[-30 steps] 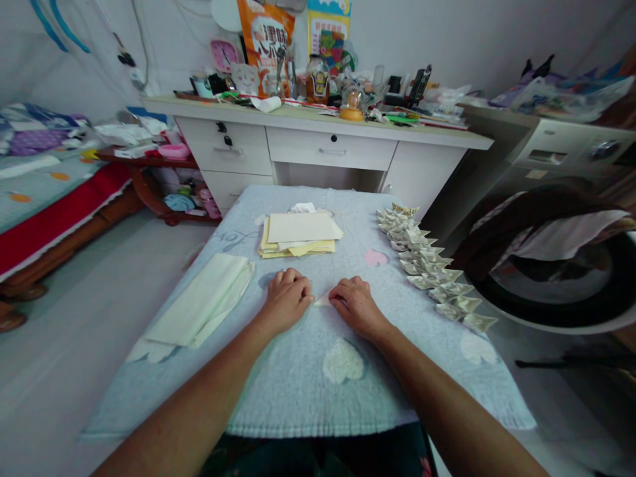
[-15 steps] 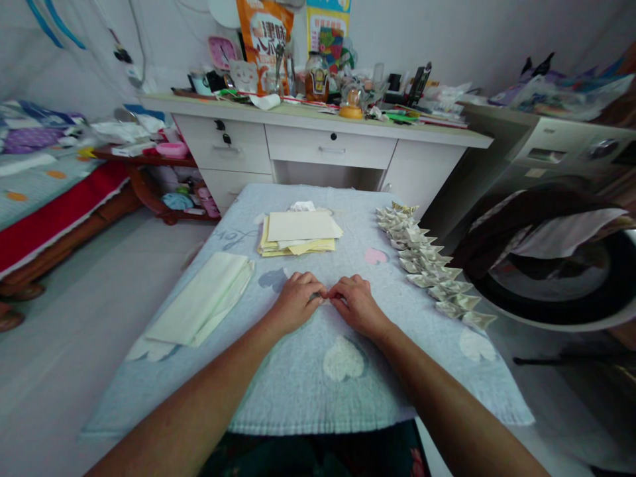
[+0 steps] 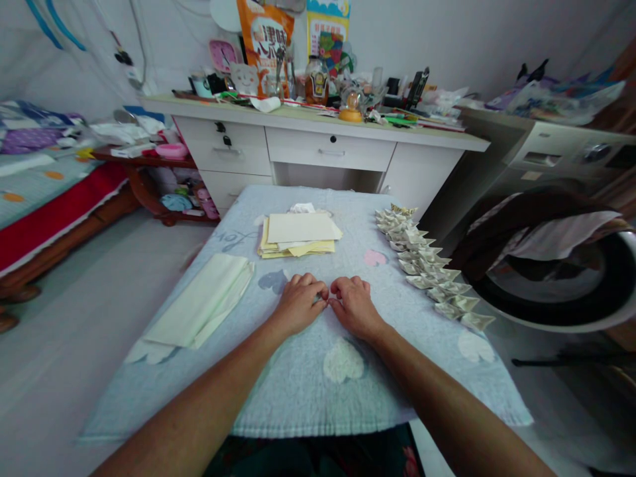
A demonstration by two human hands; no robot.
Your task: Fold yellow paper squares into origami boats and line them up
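Note:
Over the middle of the cloth-covered table, my left hand (image 3: 300,302) and my right hand (image 3: 356,306) almost meet at the fingertips. Both have curled fingers with thumb and index drawn together. Whatever lies between them is small and mostly hidden by the fingers, so I cannot make it out. Beyond my hands is a stack of cream and yellow paper sheets (image 3: 302,228). A folded pale-green paper bundle (image 3: 203,301) lies to the left. Several folded paper pieces with pointed tips (image 3: 422,262) stand in a slanting row to the right.
A pale blue cloth with heart prints (image 3: 293,391) covers the table. Behind it stands a white desk (image 3: 328,142) crowded with jars and packets. An open-doored washing machine (image 3: 551,159) is at right, a bed (image 3: 54,192) at left.
The fingertips of my two hands have parted slightly, with the right index finger lifting a little. The papers and the pointed folded pieces stay in place.

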